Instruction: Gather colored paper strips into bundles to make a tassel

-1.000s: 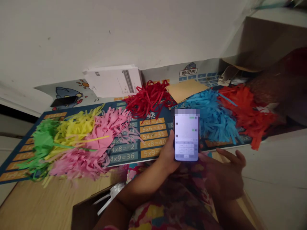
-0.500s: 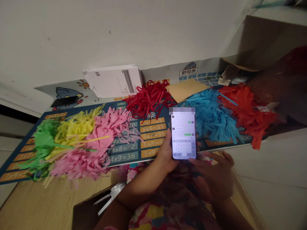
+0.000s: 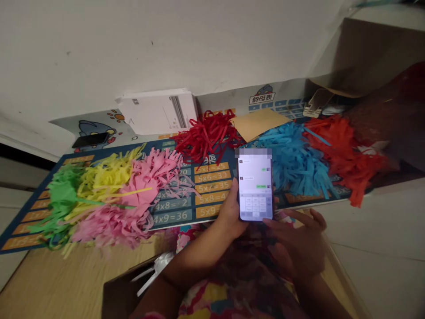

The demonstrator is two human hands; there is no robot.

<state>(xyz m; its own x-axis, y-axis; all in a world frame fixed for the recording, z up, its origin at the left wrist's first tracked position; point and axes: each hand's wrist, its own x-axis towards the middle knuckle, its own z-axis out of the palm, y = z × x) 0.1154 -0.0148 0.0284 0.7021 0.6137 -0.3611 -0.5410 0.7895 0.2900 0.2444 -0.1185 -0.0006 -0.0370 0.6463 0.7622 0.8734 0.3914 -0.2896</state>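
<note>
A lit smartphone [image 3: 255, 184] stands upright in my left hand [image 3: 231, 210], whose thumb lies along its left edge. Its screen shows a chat with a keypad below. My right hand [image 3: 300, 239] hovers by the phone's lower right corner, fingers apart and partly curled, holding nothing. One fingertip reaches the bottom of the screen; whether it presses there I cannot tell. Behind the phone lies a bunch of blue paper fringe [image 3: 299, 164], with orange-red fringe [image 3: 348, 155] to its right. Dark red paper strips [image 3: 209, 137] lie farther back, beside a tan paper sheet [image 3: 260, 124].
Green [image 3: 63, 190], yellow [image 3: 111, 175] and pink paper fringe [image 3: 146, 181] cover the left of the printed table [image 3: 174, 217]. A white stack [image 3: 156, 113] leans on the wall, near a dark phone-like slab [image 3: 90, 140]. An open box [image 3: 116, 292] sits below.
</note>
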